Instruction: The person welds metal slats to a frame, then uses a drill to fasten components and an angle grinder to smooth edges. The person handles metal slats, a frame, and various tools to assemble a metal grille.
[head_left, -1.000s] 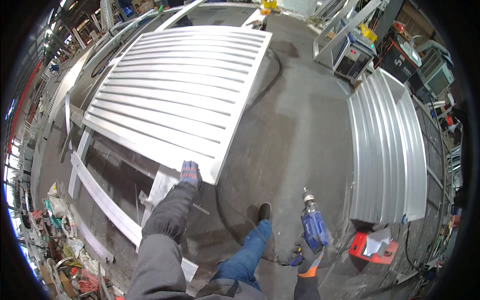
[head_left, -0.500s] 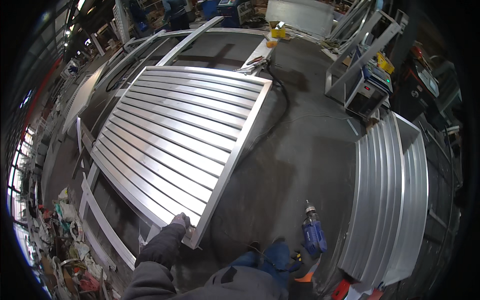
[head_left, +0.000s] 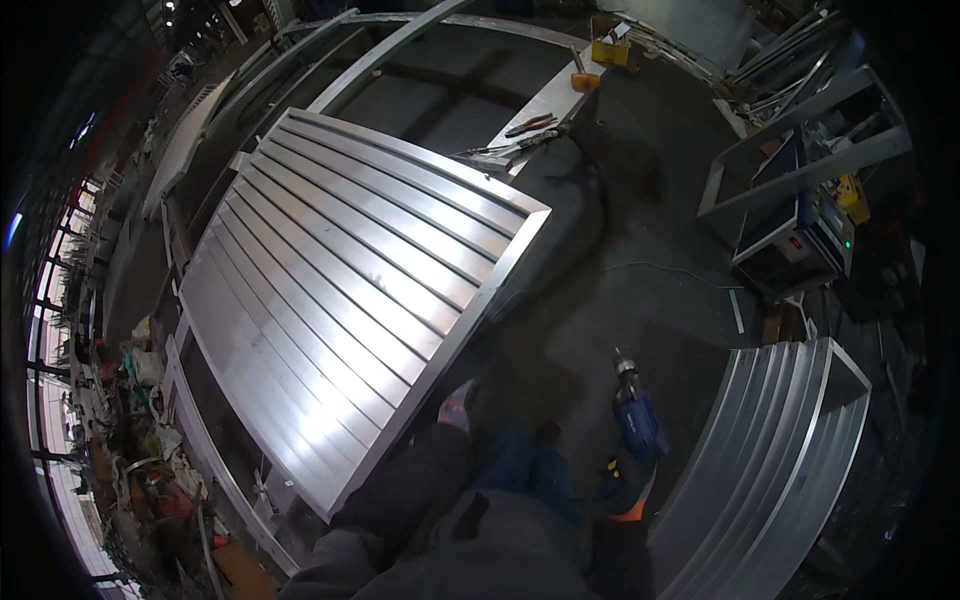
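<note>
A slatted silver metal panel [head_left: 340, 270] with a rectangular frame lies on the rails in front of me, to the left. My left hand [head_left: 456, 407], in a glove, is just off the panel's near right edge, its fingers stretched out and holding nothing that I can see. My right hand [head_left: 630, 482] is low at the right, dim and partly hidden, gripping a blue power drill [head_left: 638, 418] by its lower end. The drill's chuck and bit point away from me, over the floor.
Pliers [head_left: 530, 125] and a cable lie on a bar beyond the panel, near a yellow box [head_left: 610, 42]. Another slatted panel [head_left: 760, 460] stands at the right, below a machine [head_left: 795, 245] with small lights. Mixed scraps [head_left: 160, 460] lie at the left.
My left hand has let go of the panel's near corner and moved right, past its edge. My view has shifted, while the drill stays in my right hand.
</note>
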